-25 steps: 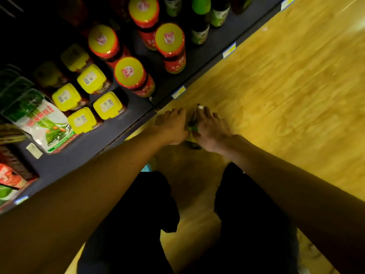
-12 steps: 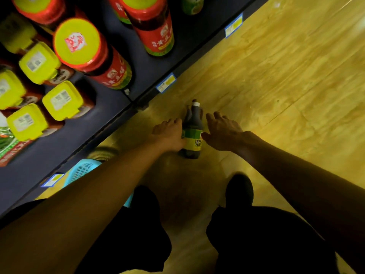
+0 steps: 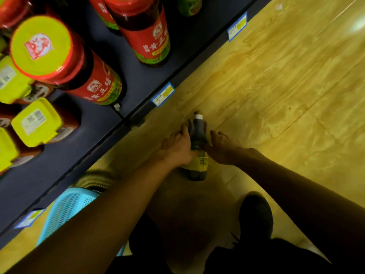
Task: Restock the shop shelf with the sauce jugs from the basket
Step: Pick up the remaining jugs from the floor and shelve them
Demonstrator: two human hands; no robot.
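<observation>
So I'm crouched over the wood-look floor (image 3: pixel 276 86) with one dark sauce jug (image 3: pixel 197 143) standing upright on it, just out from the front edge of the dark shelf (image 3: pixel 138 76). It's got a white cap, a dark handle up near the neck and a yellow-green label low on the body.

My left hand (image 3: pixel 178 146) is pressed against the jug's left side, fingers stretched forward along the body toward the handle. Looks like the palm is flat on it; can't honestly tell if any fingers wrap round the far side. My right hand (image 3: pixel 222 148) is on the other side with the thumb touching the jug around the top of the label, the other fingers spread loose and mostly straight, not curled round anything.

The turquoise basket (image 3: pixel 69 206) sits on the floor to my left, tucked against the shelf base, mostly hidden behind my left forearm, so I can't see what's in it.

On the shelf itself: big red-labelled jars with yellow lids (image 3: pixel 41 46) up top, and a cluster of square yellow-lidded tubs (image 3: pixel 35 121) at the left edge. Blue-framed price tags (image 3: pixel 163 94) run along the shelf lip. My dark shoe (image 3: pixel 255 214) is planted on the floor right below the jug.
</observation>
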